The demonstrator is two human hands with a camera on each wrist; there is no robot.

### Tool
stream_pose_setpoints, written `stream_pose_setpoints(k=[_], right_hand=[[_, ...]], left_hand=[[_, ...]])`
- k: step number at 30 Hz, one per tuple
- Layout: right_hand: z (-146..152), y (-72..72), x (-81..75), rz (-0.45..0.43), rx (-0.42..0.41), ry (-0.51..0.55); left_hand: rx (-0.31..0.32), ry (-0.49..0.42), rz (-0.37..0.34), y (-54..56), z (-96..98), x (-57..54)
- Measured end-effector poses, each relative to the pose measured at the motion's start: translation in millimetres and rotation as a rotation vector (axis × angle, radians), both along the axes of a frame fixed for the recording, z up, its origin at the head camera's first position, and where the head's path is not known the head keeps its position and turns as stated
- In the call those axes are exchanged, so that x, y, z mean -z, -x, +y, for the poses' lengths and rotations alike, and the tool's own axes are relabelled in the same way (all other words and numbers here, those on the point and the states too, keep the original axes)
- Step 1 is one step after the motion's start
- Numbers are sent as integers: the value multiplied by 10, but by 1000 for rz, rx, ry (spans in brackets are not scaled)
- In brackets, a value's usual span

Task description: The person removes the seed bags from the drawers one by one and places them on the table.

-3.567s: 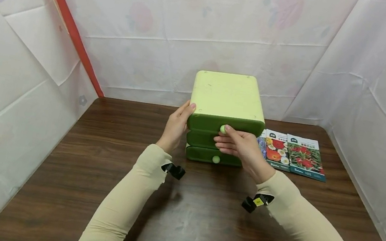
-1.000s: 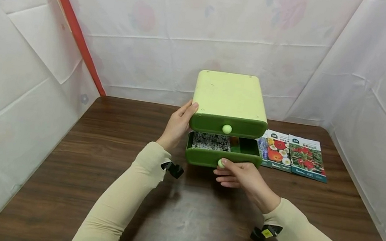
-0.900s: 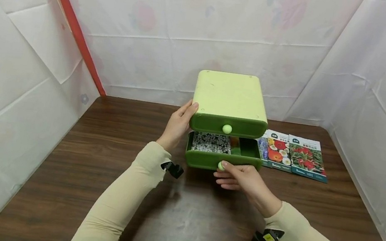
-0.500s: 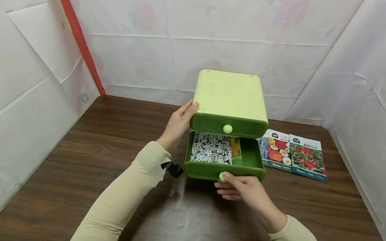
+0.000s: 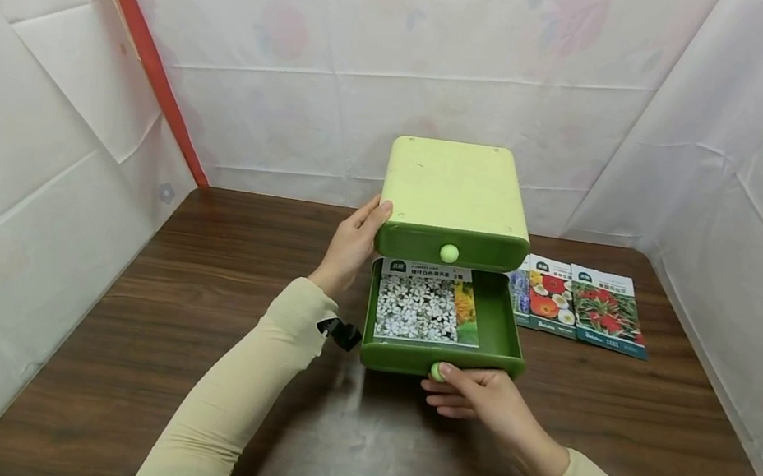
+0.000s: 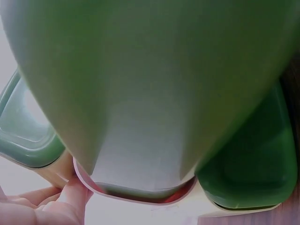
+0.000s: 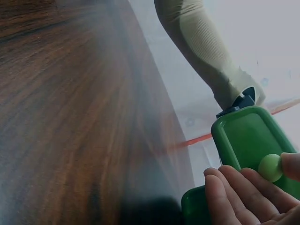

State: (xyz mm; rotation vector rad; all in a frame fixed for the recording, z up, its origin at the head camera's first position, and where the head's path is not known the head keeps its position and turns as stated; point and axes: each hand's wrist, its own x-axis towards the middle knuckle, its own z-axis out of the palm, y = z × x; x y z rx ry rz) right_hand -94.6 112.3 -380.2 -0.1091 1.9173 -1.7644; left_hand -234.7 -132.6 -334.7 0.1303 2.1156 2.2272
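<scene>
A light green cabinet (image 5: 457,183) with dark green drawers stands at the back of the table. My left hand (image 5: 350,246) grips its left side, thumb at the top front corner. My right hand (image 5: 485,408) pinches the round knob (image 5: 438,372) of the middle drawer (image 5: 503,332) between thumb and index finger; in the right wrist view the other fingers extend beside the knob (image 7: 270,168). The drawer is pulled far out. Inside lies a seed packet (image 5: 419,306) with white flowers, and an orange-flowered strip (image 5: 466,310) shows along its right side. The top drawer (image 5: 418,241) is closed.
Several seed packets overlap on the table right of the cabinet, including one with red flowers (image 5: 605,311) and one with orange and white flowers (image 5: 552,294). The pulled-out drawer hides the bottom drawer (image 6: 253,159) in the head view. Pale sheets (image 5: 291,49) surround the wooden table (image 5: 176,305).
My right hand has moved from the top drawer's knob to the middle one and drawn that drawer out towards me, uncovering the white-flowered packet. The left hand has stayed on the cabinet's side.
</scene>
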Motion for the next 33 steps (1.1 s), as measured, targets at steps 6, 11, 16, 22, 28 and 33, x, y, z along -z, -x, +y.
stream_pose_setpoints(k=[6,11,16,22,28,33], right_hand=[[-12,-19,91,-16,9,7],[-33,-37,153,-26,18,14],[-44,-42,193,-23,24,16],[-48,-38,223,-22,26,18],[-50,-38,222,-26,20,22],[-45,-40,200,-41,-8,22]], left_hand=[[-1,-14,1,4,12,-4],[-2,-18,1,7,14,-1],[-6,-5,-1,10,11,0],[-1,-11,8,4,15,-6],[9,-14,21,7,12,-5],[12,-12,13,16,3,3]])
